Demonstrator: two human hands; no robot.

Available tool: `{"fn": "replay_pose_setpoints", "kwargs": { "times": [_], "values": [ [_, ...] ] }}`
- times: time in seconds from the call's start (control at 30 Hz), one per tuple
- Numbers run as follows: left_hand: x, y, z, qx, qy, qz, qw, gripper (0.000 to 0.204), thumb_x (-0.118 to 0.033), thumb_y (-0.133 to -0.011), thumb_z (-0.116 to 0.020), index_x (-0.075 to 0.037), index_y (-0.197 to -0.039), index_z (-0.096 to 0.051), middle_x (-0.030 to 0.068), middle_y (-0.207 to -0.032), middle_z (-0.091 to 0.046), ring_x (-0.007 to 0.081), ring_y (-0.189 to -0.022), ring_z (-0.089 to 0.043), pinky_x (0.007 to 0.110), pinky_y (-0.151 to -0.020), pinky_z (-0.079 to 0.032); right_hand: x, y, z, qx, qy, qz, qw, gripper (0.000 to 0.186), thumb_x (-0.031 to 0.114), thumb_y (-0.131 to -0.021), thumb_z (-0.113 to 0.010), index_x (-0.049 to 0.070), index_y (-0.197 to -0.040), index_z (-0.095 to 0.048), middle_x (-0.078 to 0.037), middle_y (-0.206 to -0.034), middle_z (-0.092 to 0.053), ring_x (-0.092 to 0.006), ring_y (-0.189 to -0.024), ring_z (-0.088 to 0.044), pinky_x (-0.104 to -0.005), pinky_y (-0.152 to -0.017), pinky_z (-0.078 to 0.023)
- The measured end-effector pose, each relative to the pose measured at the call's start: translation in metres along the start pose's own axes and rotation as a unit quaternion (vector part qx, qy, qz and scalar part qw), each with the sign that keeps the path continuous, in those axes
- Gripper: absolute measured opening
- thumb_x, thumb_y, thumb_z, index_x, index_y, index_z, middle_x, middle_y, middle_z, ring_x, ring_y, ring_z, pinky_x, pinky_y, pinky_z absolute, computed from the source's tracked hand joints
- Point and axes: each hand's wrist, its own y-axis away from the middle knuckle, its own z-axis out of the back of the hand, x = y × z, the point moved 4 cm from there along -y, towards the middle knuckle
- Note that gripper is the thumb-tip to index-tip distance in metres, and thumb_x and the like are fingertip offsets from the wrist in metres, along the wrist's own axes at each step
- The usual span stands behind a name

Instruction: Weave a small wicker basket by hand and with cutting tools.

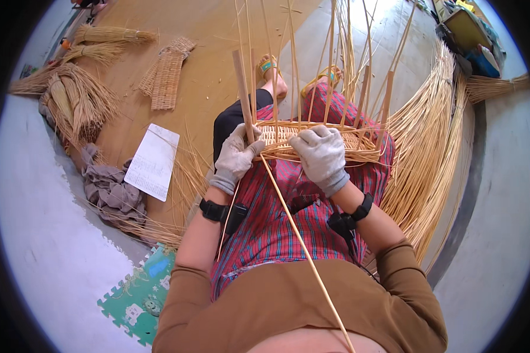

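Observation:
A half-woven wicker basket [364,142] rests across my lap, its flat woven base showing. Tall thin canes and several thicker wooden stakes [242,88] stand up from it. My left hand [237,156], in a pale work glove, is closed around the basket's left corner at the foot of one stake. From beside its thumb a long cane strand [300,240] runs down over my front. My right hand [323,156], also gloved, is closed at the near rim; its curled fingers hide what they grip.
Loose bundles of long cane [427,159] lie along the right, and shorter bundles [79,97] at the far left. A woven wicker panel [168,79], a white sheet [153,162], a grey cloth [109,185] and a green foam mat [136,300] lie on the left.

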Motion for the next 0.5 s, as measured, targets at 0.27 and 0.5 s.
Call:
{"fn": "replay_pose_setpoints", "kwargs": {
  "times": [0.27,0.5],
  "values": [
    [0.000,-0.001,0.000,0.004,-0.027,0.002,1.000,0.025,-0.010,-0.095,-0.075,-0.008,-0.114,-0.059,-0.0017,-0.091,-0.058,0.0089,-0.084,-0.056,0.026,-0.077,-0.051,-0.003,0.040,-0.026,0.030,-0.388,-0.398,0.831,0.029,0.016,-0.094,-0.074,0.007,-0.121,-0.069,-0.008,-0.107,-0.072,-0.0247,-0.089,-0.072,-0.0367,-0.073,-0.058],
    [-0.007,0.001,-0.007,-0.066,-0.170,0.003,0.983,0.017,-0.013,-0.096,-0.073,-0.008,-0.107,-0.060,-0.0010,-0.087,-0.058,0.0089,-0.078,-0.055,0.025,-0.074,-0.050,-0.002,-0.081,-0.039,-0.022,-0.090,-0.214,0.972,0.063,0.008,-0.092,-0.071,0.013,-0.152,-0.051,-0.019,-0.118,-0.071,-0.0279,-0.107,-0.072,-0.0333,-0.085,-0.057]
  ]
}}
